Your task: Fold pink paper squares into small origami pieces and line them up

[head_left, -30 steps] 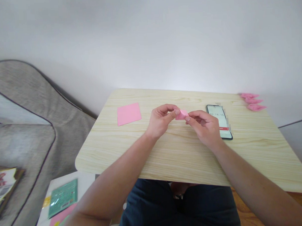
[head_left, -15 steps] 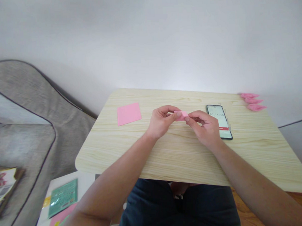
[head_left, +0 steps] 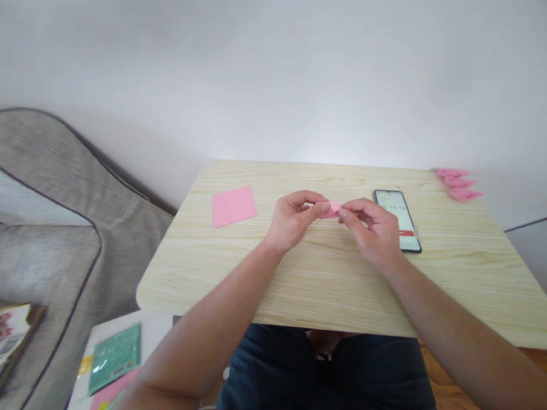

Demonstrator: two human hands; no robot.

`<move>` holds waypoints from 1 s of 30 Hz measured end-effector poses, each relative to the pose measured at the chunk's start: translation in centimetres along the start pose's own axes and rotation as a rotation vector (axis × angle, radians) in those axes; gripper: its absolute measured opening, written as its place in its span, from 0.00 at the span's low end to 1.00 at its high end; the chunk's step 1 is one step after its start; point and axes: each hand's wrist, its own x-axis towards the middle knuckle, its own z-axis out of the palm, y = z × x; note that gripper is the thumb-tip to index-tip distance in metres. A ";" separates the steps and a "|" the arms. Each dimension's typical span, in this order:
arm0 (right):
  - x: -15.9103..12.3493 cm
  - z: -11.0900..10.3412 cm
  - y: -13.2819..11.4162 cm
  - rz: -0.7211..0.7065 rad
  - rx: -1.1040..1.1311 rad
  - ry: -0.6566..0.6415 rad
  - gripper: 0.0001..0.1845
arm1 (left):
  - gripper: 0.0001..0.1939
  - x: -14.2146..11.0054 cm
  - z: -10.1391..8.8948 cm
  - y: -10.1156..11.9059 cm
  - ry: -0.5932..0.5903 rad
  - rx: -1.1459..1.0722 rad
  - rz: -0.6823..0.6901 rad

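A small folded pink paper piece (head_left: 332,209) is pinched between both hands just above the light wooden table (head_left: 304,288). My left hand (head_left: 293,219) grips its left end with thumb and fingers curled. My right hand (head_left: 373,228) pinches its right end, the fingers closed. Most of the piece is hidden by my fingertips. A flat pink paper square (head_left: 233,206) lies on the table to the left of my hands.
A phone (head_left: 397,220) with a lit screen lies just right of my right hand. Three folded pink paper pieces (head_left: 457,183) sit at the table's far right corner. A grey sofa (head_left: 42,197) stands at the left, with coloured sheets (head_left: 113,359) lower left.
The pink piece has been pressed flatter and lower between my fingertips. Both hands stay in nearly the same spot, the right one edging slightly toward the left.
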 end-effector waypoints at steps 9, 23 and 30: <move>0.0 0.1 -0.2 -0.019 -0.032 0.018 0.09 | 0.14 0.0 0.0 -0.2 0.001 0.001 -0.003; 0.5 0.2 0.0 -0.025 0.015 0.138 0.10 | 0.10 0.0 -0.5 -0.6 0.001 0.340 0.106; 1.1 0.1 1.2 0.174 0.131 0.084 0.14 | 0.08 0.0 -0.1 -1.1 0.068 0.340 0.067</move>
